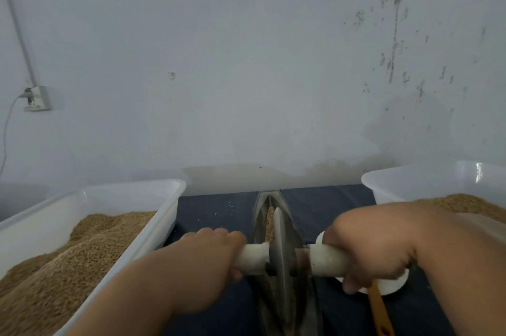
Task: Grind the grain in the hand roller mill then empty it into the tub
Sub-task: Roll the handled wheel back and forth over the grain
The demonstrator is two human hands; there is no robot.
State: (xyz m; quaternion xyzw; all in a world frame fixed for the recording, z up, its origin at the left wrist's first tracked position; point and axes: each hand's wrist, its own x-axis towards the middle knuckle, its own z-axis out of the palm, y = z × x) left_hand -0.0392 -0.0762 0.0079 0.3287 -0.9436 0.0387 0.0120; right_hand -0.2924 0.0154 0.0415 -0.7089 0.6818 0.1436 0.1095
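— Two hands were on the roller mill [273, 229], nearest the camera. Left hand [216, 248] was wrapped round the left handle [253, 257] and right hand [369, 250] round the right handle [327, 260], fingers curled under. The wheel [279, 261] stood on edge between them.
— Where did the mill sit?
— Centre of the table [219, 207], between two tubs. The wheel stood in the trough [260, 215], which ran away from the person. Grain [270, 222] lay in the groove just beyond the wheel.
— Handling?
— Wheel and trough looked like metal: stiff, probably heavy. The handles looked smooth and round, so I'd grip close to the wheel and load both sides evenly, or it tips. To empty it, I'd take the wheel out first, then hold the trough by its long sides. The narrow end should pour cleanly. Loose grain spills easily, and a few bits lay scattered on the table.
— Anything under the right hand?
— A yellow stick [379, 311] and a white round piece [394, 285], partly hidden. Couldn't tell what they were.
— Tubs?
— The left tub [131, 190] was just beside the trough, heaped with grain. The right tub [410, 179] was also filled, partly behind the forearm. Couldn't tell which one takes the output. Both looked like thin white plastic, likely flexy when loaded.
— Beyond?
— Wall [246, 61], with a socket [37, 97] far left.
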